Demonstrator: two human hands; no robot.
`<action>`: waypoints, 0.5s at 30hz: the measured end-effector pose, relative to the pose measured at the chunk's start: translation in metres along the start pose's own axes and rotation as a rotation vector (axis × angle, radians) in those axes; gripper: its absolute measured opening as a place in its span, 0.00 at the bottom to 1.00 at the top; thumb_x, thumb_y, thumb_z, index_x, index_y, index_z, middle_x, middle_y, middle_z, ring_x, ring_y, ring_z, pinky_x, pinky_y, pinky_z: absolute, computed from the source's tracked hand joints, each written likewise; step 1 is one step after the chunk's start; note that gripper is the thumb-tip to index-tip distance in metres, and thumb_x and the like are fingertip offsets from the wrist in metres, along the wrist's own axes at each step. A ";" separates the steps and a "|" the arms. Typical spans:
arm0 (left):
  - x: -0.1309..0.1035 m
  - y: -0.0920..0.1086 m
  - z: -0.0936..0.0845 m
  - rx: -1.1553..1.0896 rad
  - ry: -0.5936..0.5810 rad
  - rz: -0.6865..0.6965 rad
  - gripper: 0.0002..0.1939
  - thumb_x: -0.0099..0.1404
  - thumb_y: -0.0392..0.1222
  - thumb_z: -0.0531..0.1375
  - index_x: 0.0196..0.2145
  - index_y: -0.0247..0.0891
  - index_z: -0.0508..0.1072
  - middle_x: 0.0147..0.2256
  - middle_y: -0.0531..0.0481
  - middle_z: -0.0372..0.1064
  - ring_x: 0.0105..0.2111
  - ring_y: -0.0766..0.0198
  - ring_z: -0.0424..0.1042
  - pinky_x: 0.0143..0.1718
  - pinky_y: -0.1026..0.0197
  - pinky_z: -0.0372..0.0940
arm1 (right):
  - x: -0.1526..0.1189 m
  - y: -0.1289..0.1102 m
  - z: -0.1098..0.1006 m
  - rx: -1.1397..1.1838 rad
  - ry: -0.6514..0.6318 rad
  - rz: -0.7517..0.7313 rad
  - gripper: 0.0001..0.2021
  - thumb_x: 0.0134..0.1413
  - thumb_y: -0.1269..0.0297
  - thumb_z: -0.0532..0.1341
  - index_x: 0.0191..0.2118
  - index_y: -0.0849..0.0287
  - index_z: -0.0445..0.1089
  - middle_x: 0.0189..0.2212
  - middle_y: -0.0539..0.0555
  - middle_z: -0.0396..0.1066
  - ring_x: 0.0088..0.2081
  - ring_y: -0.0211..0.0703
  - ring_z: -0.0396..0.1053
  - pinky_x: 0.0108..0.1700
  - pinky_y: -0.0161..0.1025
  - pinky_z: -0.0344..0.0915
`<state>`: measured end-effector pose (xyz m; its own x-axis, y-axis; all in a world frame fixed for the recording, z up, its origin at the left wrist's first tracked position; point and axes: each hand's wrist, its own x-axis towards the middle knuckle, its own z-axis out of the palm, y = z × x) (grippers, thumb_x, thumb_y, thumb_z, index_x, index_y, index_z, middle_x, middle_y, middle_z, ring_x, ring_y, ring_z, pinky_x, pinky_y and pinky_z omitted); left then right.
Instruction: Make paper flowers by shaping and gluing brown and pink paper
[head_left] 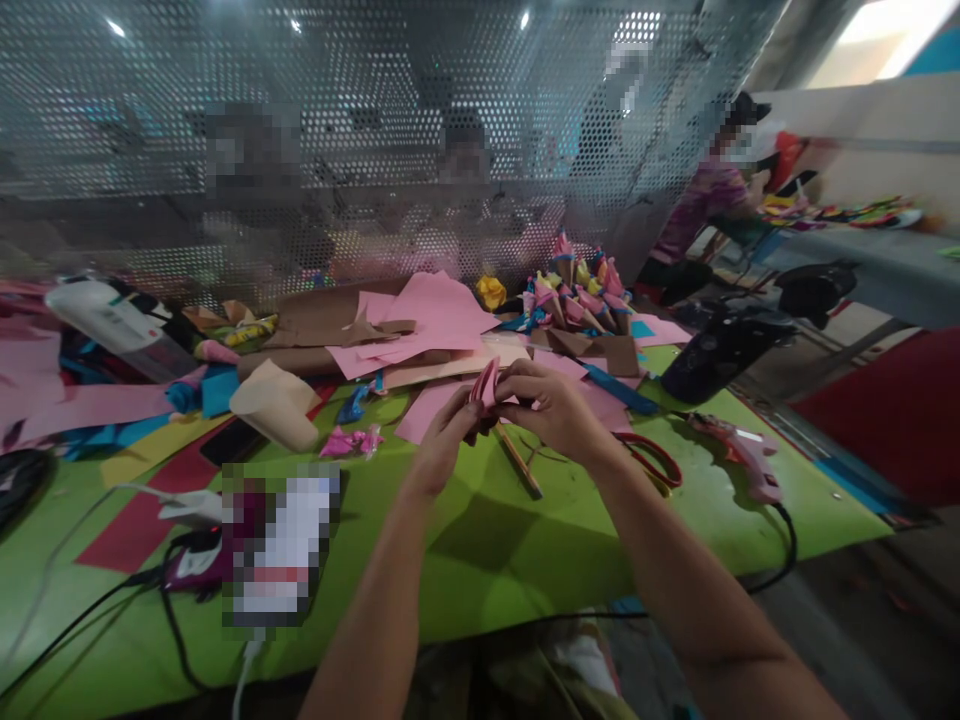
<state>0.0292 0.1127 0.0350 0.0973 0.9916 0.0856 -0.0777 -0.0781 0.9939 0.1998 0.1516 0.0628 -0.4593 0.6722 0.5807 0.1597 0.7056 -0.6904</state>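
A small folded pink piece [486, 386], layered like petals, is held up over the green table [480, 560]. My left hand [450, 428] has its fingers closed round the lower left side of the piece. My right hand [541, 408] pinches it from the right. Beneath my hands lies a pencil [519, 460] on the table. Pink sheets [431, 312] are piled just beyond, over brown sheets [315, 312]. Scissors with red handles [660, 460] lie partly hidden behind my right forearm.
A pink glue gun [750, 460] and a black tumbler [716, 350] stand or lie at right. Paper flowers [574, 295] are heaped at the back. A phone [289, 545], a purple power strip [199, 562] and cables occupy the left. A person [694, 205] sits farther right.
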 end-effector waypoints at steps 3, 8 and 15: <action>0.000 0.002 0.001 -0.024 -0.027 -0.029 0.23 0.60 0.58 0.59 0.44 0.37 0.72 0.29 0.51 0.68 0.27 0.66 0.64 0.26 0.62 0.56 | 0.000 0.000 0.000 -0.002 0.028 -0.001 0.04 0.56 0.66 0.66 0.32 0.54 0.78 0.32 0.53 0.72 0.34 0.42 0.70 0.37 0.38 0.66; -0.001 0.001 0.001 -0.082 -0.074 -0.073 0.24 0.59 0.62 0.59 0.38 0.37 0.70 0.26 0.52 0.65 0.25 0.67 0.62 0.24 0.63 0.54 | -0.001 -0.001 0.001 0.054 0.050 0.031 0.03 0.55 0.69 0.66 0.31 0.56 0.77 0.30 0.51 0.73 0.31 0.39 0.67 0.34 0.36 0.63; 0.000 0.000 0.001 -0.103 -0.051 -0.072 0.22 0.59 0.61 0.60 0.34 0.37 0.68 0.26 0.54 0.64 0.24 0.68 0.63 0.24 0.64 0.53 | -0.002 0.001 -0.004 0.033 0.018 0.022 0.06 0.52 0.75 0.65 0.32 0.57 0.76 0.31 0.51 0.73 0.33 0.40 0.69 0.37 0.36 0.64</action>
<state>0.0299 0.1122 0.0351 0.1560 0.9875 0.0202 -0.1702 0.0067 0.9854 0.2043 0.1516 0.0622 -0.4399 0.6916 0.5728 0.1404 0.6830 -0.7168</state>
